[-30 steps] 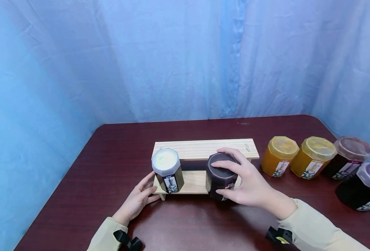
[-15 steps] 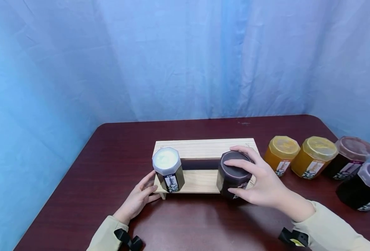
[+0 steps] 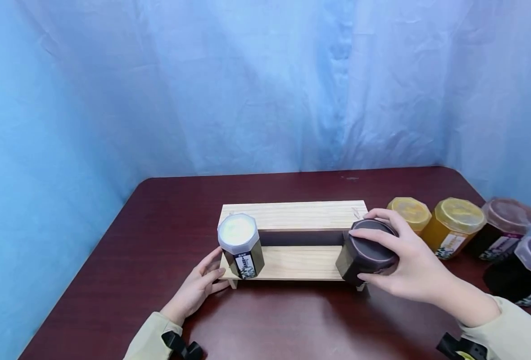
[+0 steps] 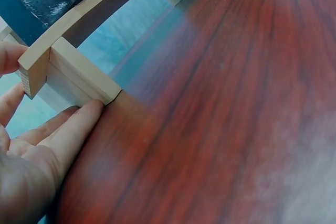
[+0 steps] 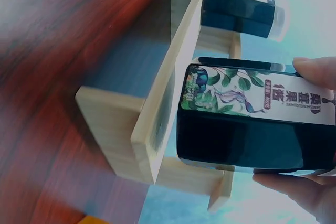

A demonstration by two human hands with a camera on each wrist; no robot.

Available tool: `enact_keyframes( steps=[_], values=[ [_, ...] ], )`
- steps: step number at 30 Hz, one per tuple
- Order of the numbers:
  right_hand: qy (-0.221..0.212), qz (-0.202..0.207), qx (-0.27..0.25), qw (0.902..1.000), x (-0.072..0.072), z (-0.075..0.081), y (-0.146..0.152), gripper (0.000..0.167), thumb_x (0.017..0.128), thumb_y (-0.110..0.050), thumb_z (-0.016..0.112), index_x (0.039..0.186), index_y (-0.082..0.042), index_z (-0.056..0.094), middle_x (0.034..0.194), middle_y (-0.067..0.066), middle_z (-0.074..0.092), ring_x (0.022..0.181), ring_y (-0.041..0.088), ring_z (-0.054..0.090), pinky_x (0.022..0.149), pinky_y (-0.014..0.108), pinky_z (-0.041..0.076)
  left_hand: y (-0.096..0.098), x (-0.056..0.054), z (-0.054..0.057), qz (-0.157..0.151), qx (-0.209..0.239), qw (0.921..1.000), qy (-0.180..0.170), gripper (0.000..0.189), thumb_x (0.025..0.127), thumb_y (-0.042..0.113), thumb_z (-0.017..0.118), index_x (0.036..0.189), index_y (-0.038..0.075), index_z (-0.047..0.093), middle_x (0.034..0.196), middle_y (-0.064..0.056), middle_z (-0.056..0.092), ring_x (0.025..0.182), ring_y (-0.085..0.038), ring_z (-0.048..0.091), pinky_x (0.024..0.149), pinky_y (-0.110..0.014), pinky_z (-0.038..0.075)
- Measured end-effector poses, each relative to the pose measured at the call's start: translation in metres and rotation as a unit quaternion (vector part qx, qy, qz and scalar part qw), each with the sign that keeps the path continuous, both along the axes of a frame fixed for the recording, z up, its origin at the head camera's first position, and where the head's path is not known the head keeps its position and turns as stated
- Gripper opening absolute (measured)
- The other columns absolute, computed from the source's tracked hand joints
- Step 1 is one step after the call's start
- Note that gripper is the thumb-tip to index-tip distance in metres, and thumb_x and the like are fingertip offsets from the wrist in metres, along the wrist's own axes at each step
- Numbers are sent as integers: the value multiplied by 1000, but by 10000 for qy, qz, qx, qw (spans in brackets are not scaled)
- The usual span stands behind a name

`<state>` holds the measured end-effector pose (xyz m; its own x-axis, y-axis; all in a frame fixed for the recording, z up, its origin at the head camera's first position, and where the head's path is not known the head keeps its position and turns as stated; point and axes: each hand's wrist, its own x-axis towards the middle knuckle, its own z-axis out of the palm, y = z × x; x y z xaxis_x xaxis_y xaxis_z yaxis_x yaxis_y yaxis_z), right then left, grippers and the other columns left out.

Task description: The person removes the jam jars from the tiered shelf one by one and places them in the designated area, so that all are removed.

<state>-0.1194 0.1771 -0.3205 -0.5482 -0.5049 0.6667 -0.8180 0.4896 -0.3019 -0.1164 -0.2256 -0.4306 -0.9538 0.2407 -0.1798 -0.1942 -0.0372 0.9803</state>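
My right hand [image 3: 411,262] grips a dark octagonal jar [image 5: 252,129] by its upper part, over the right end of the wooden two-step rack [image 3: 297,262]. The jar leans slightly in the head view; its base is close to the lower board, and whether it touches I cannot tell. At the rack's left end, my left hand [image 3: 197,285] rests with fairly straight fingers against the board end and the leg [image 4: 79,77]. Another dark jar [image 3: 247,257], with a whitish lid, stands upright on the lower board beside that hand.
Right of the rack on the dark red-brown table [image 3: 179,210] stand two yellow jars [image 3: 454,227], a dark jar with a brownish lid [image 3: 501,230] and one with a purple lid [image 3: 526,270]. Blue cloth [image 3: 256,90] hangs behind.
My right hand has moved right along the rack with the dark jar, from the middle to the right end, and the jar now leans more. The left hand has stayed put.
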Motion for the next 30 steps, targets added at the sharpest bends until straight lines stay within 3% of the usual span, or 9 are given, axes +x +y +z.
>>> enact_keyframes(
  steps=[8,19,30],
  values=[
    [201,19,176,9996,3,-4,14,59,82,-63,54,114,-14,64,121,11,44,114,4,39,90,5,34,-3,4,-2,-80,56,9999,-27,70,95,10,47,152,6,7,151,-32,11,114,-19,51,99,-49,43],
    [281,-143,458,9985,5,-2,40,61,80,-64,53,112,-15,66,116,8,46,114,0,38,87,2,32,-1,0,-1,-186,186,9996,85,71,95,9,47,152,5,5,149,-35,14,105,-10,56,97,-45,45],
    [384,-621,836,9938,15,-3,66,66,78,-71,49,111,-18,67,115,7,47,114,-5,36,81,2,36,0,-1,0,-85,48,10000,-22,70,95,11,48,152,7,7,154,-29,8,119,-22,49,100,-52,41]
  ],
)
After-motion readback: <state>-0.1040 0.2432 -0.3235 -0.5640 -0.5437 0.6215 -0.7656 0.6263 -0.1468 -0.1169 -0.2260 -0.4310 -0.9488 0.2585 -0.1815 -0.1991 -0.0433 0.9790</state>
